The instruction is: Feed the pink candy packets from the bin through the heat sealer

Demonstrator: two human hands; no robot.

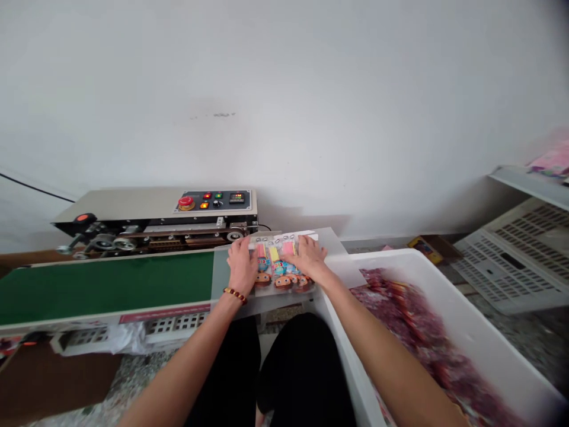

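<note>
At our far left runs the green conveyor belt [111,284] of a band sealer [128,204], its panel lights lit. To the right of the belt's end is a smooth grey sheet [220,276]. There we have our left hand [243,264], with loosely bent fingers touching the left side of several clear printed packets [282,270]. These packets lie flat on the sheet, side by side, between our two hands. Our right hand [309,258] rests on their upper right part, its fingers also bent; whether either hand really pinches them, we cannot tell. We judge that the step in hand is to put the packets in an even row; the next move seems to call for holding them level and straight. Further right stands a white tub [471,302] of reddish packages [413,332], and beyond it a grey plastic crate [515,261].
</note>
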